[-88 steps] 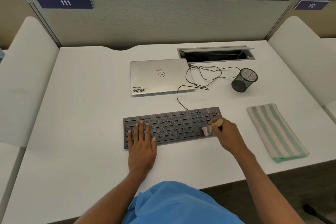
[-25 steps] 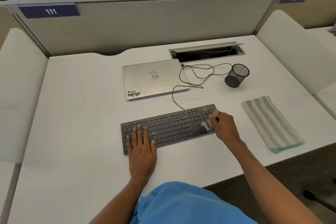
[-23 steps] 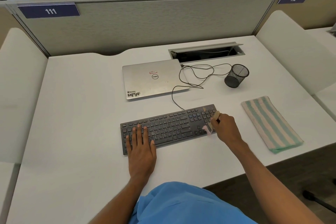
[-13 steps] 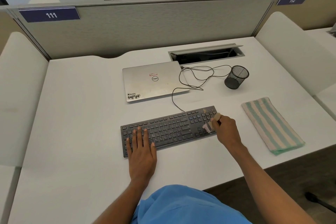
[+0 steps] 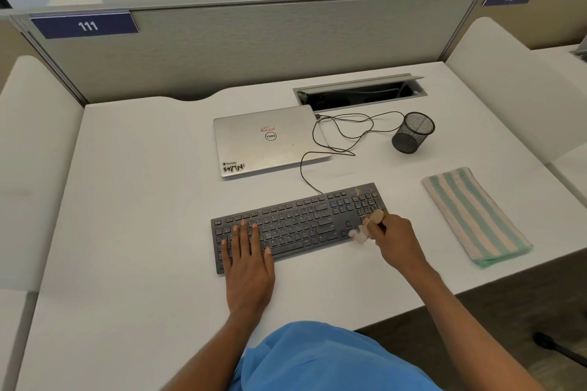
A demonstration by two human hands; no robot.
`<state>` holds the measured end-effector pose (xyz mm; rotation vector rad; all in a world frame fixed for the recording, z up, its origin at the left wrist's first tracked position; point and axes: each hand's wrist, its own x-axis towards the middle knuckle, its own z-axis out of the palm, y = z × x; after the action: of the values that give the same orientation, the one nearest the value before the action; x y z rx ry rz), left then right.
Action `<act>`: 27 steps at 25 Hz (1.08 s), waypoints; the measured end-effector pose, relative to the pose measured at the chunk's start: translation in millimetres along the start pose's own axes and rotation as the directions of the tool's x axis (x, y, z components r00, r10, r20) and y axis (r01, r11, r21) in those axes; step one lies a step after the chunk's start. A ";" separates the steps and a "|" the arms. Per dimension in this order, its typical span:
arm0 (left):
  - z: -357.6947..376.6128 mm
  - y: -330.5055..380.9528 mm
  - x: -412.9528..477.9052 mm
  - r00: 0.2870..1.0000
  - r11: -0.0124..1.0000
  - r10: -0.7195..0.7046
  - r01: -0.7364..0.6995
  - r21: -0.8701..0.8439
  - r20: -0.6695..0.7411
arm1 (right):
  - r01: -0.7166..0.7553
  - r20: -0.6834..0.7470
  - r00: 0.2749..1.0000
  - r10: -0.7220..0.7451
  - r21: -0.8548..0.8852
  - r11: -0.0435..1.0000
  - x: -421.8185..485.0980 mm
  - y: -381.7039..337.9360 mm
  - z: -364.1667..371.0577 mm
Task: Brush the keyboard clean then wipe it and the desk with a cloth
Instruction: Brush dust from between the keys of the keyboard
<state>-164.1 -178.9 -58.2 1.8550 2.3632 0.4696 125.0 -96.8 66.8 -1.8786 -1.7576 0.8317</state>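
Seen from above, a person sits at a white desk with both hands on a dark keyboard, which lies slightly slanted near the front edge. The left hand lies flat, fingers straight, on the keys at the left end and presses the keyboard in place. The right hand has its fingers curled round a small brush. The pale wooden handle end pokes up above the knuckles. The pinkish bristles, blurred, touch the keys toward the right end, by the number pad. A folded cloth with teal and cream stripes lies untouched on the desk to the right of the keyboard, apart from it. Behind the keyboard lies a closed silver laptop. A thin black cable loops from the keyboard's back edge past the laptop, and a black mesh pen cup stands to the right of the loops. The brushing step appears to be in hand, and wiping is not yet begun. Short, light strokes along the gaps between key rows would probably serve best, sweeping dust off one edge onto bare desk rather than deeper between the keys. The flat hand should stop the keyboard sliding, but it will likely need to shift so the keys beneath it get brushed too.
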 end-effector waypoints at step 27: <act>1.5 0.2 1.5 1.000 1.000 0.001 -0.001 0.016 0.004 | 0.011 0.163 0.985 0.057 -0.388 0.922 36.0 -43.7 -18.5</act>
<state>-163.9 -177.2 -59.4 1.8627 2.3708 0.4480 106.2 -55.2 104.9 -2.1306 -2.1391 0.7086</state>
